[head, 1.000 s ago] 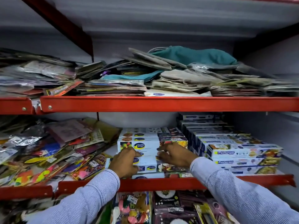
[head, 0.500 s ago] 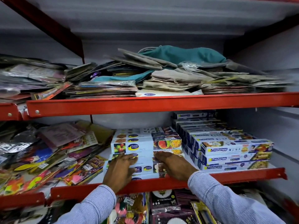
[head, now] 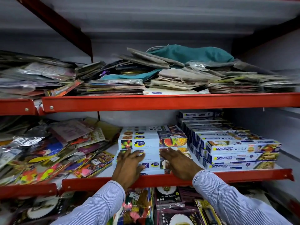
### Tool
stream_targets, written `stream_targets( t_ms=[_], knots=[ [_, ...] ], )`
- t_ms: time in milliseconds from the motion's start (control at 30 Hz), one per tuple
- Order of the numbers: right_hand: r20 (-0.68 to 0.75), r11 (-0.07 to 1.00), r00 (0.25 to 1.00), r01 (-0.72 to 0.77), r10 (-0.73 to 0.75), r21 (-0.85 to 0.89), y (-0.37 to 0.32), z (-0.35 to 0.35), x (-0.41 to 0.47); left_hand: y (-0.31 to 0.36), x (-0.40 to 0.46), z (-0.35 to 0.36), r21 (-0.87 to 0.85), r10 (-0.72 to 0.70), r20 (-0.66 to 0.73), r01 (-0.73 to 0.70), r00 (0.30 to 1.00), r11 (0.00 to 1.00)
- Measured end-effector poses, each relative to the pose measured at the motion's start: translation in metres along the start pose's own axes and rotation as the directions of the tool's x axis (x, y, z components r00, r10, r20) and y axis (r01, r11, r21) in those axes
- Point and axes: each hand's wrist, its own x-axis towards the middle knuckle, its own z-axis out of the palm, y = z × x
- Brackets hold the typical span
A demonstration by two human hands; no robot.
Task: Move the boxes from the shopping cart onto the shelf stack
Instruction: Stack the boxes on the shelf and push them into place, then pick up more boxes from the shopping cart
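on the red shelf (head: pixel 162 177), white fruit-printed boxes (head: pixel 152 143) lie stacked.

Open gap above the middle box stack (head: pixel 152 140), under the red beam (head: pixel 162 102). Loose packets (head: pixel 53 148) crowd its left; taller boxes (head: pixel 235 150) wall the right.

Lower Healthy Wrapp boxes (head: pixel 152 161) partly covered by both hands; foil balloon packets (head: pixel 168 196) below the shelf cut off by the frame edge; small print illegible
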Motion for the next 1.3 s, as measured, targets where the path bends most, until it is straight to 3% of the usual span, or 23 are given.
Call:
stream_targets(
  t_ms=[233,400,567,767,900,1033,1200,1300],
  knots=[
    [-0.236,0.996,0.968,-0.092,0.086,-0.015,-0.048,0.035,-0.069,0.021,-0.091,0.02,0.108,0.153,-0.194,-0.134,0.969,0.985],
    [-0.243,0.978,0.947,-0.2,0.21,0.066,-0.086,0.101,-0.139,0.02,-0.176,0.062,0.049,0.096,-0.045,-0.094,0.994,0.994],
    [0.018,0.954,0.964,-0.264,0.264,0.141,-0.125,0.187,-0.202,0.012,-0.263,0.119,0.042,-0.06,0.26,0.051,0.964,0.998],
    [0.409,0.885,0.864,-0.409,0.295,0.224,-0.159,0.292,-0.247,0.002,-0.351,0.185,0.074,-0.192,0.562,0.182,0.805,0.98],
    [0.643,0.89,0.747,-0.398,0.171,0.225,-0.181,0.378,-0.265,-0.005,-0.396,0.221,0.098,-0.199,0.65,0.179,0.733,0.979],
    [0.77,0.914,0.638,-0.312,0.001,0.258,-0.21,0.463,-0.275,-0.018,-0.428,0.258,0.082,-0.143,0.72,0.121,0.679,0.989],
    [0.872,0.95,0.468,-0.186,-0.14,0.252,-0.229,0.538,-0.285,-0.027,-0.449,0.281,-0.048,-0.026,0.718,0.086,0.695,0.995],
    [0.887,0.944,0.431,-0.193,-0.164,0.268,-0.219,0.556,-0.278,-0.03,-0.456,0.293,-0.105,0.069,0.687,0.005,0.723,0.994]
  ],
)
